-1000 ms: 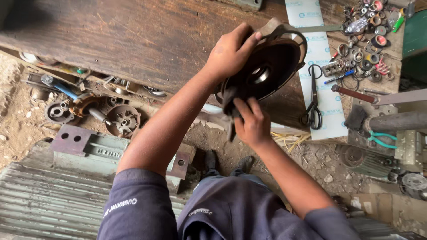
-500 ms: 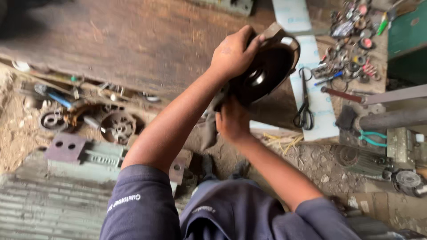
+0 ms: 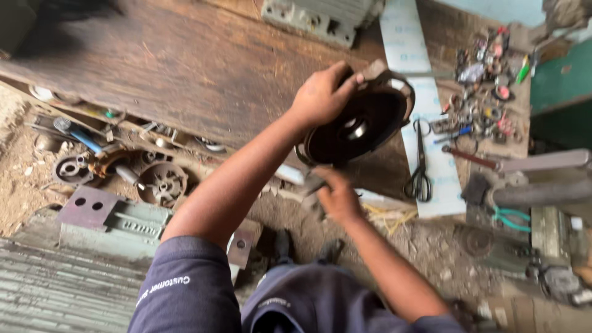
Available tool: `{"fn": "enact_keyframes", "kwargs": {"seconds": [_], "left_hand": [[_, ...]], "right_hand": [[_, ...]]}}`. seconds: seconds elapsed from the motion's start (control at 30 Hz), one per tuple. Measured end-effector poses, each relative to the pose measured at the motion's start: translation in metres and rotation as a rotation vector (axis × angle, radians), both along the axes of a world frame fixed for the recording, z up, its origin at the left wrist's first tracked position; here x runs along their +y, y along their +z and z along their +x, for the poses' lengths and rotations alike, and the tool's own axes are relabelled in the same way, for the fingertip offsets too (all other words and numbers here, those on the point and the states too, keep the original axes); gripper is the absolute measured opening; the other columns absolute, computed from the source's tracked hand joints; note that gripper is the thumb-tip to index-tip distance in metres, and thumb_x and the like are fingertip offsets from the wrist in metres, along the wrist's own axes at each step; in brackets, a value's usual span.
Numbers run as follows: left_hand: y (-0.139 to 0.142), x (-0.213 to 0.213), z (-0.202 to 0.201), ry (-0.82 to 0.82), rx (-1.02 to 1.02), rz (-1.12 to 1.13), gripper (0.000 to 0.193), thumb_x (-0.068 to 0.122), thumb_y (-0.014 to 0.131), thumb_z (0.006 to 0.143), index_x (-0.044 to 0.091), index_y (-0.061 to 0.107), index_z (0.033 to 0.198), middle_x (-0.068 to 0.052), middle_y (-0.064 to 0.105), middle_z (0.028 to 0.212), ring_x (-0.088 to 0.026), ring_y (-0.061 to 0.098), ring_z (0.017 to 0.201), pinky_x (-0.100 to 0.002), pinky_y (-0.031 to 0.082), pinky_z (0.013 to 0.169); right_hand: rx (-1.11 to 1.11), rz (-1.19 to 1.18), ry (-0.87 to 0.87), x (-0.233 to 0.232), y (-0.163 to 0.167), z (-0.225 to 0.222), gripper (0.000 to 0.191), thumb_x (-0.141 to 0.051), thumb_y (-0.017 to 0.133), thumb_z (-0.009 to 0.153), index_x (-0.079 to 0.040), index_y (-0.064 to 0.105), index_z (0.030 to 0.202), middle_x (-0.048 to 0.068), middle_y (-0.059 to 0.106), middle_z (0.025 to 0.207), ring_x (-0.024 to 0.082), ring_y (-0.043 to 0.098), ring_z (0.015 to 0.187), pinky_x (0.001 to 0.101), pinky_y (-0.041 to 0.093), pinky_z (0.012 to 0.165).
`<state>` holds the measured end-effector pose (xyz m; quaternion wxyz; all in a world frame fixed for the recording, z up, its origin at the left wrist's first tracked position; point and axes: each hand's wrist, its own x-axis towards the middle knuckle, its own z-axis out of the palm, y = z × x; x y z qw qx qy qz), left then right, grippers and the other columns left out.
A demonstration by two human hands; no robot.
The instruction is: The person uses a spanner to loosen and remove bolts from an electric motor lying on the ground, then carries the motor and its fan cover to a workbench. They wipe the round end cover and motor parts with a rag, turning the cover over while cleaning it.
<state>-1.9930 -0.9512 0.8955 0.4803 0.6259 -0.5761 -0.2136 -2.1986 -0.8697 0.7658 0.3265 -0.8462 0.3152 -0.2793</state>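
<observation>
Gripping the rim of a dark, round metal motor cover (image 3: 361,126), the left hand (image 3: 320,97) holds it tilted above the near edge of the wooden desk (image 3: 185,68), its hollow inner face and central bearing hole turned toward the camera. Fingers of that hand curl closed over the cover's upper left edge. Just below the cover, the right hand (image 3: 336,196) is closed around a small grey object (image 3: 311,184); blur hides what it is. To the right of the cover, black-handled scissors (image 3: 419,166) lie on a white strip (image 3: 425,105) that runs across the desk. Farther right of the cover sits a scatter of small metal parts (image 3: 484,92) and a red-handled tool (image 3: 468,157). Green-handled pliers (image 3: 510,217) lie below and right of the cover. Well to the left of the cover, on the dirt floor, rest a rusty round rotor part (image 3: 162,184) and a blue-handled tool (image 3: 80,137).
</observation>
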Motion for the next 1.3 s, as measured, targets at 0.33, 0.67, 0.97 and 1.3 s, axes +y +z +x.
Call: {"fn": "enact_keyframes", "kwargs": {"seconds": [0.33,0.67,0.97,1.3], "left_hand": [[-0.002,0.002,0.001,-0.166,0.102,-0.056,0.038,0.039,0.052,0.104,0.003,0.064,0.110,-0.023,0.070,0.098,-0.044,0.066,0.098,-0.048,0.052,0.082],[0.008,0.016,0.003,-0.194,0.080,-0.065,0.031,0.032,0.054,0.104,0.003,0.064,0.106,-0.022,0.069,0.094,-0.044,0.066,0.093,-0.046,0.052,0.079],[0.011,0.031,0.009,-0.172,0.111,-0.095,0.029,0.031,0.054,0.103,0.003,0.063,0.106,-0.023,0.069,0.094,-0.044,0.067,0.093,-0.047,0.053,0.079],[0.003,0.036,0.010,-0.237,0.047,-0.099,0.032,0.033,0.059,0.106,0.001,0.063,0.106,-0.024,0.068,0.095,-0.043,0.067,0.091,-0.043,0.055,0.080]], "right_hand": [[-0.220,-0.689,-0.340,-0.086,0.122,0.002,0.042,0.007,0.060,0.085,-0.001,0.065,0.126,0.019,0.060,0.119,0.038,0.059,0.116,0.0480,0.050,0.106],[-0.125,-0.693,-0.349,-0.079,0.115,0.003,0.038,0.001,0.065,0.084,-0.003,0.066,0.121,0.021,0.053,0.120,0.040,0.056,0.114,0.0510,0.049,0.101],[-0.207,-0.537,-0.465,-0.089,0.121,-0.020,0.027,0.004,0.065,0.087,-0.007,0.068,0.111,0.014,0.062,0.115,0.035,0.062,0.111,0.0472,0.052,0.099],[-0.124,-0.682,-0.466,-0.083,0.065,-0.045,0.035,0.004,0.059,0.085,0.000,0.059,0.119,0.026,0.054,0.127,0.048,0.054,0.120,0.0546,0.046,0.106]]}}
